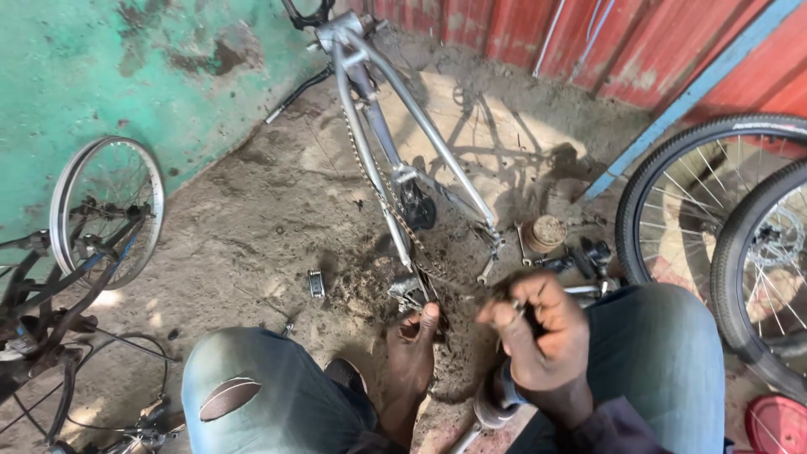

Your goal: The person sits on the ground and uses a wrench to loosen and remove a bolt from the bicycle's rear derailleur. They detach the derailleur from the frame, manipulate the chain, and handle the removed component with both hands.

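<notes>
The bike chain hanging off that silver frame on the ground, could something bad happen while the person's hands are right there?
Maybe. The left hand rests by the loose chain and derailleur, so a finger might get pinched or greasy. The right hand looks closed on a small tool; it is blurred, and a slip could scrape the knuckles. Small parts lie in the dirt and could get lost.

We see a silver-grey bicycle frame (pixel 395 143) against a patchy turquoise wall (pixel 101 76), ribbed red sheeting (pixel 639 42) with a blue strip (pixel 698 84), faded blue jeans (pixel 656 353), and perhaps a red tub (pixel 777 424).
</notes>
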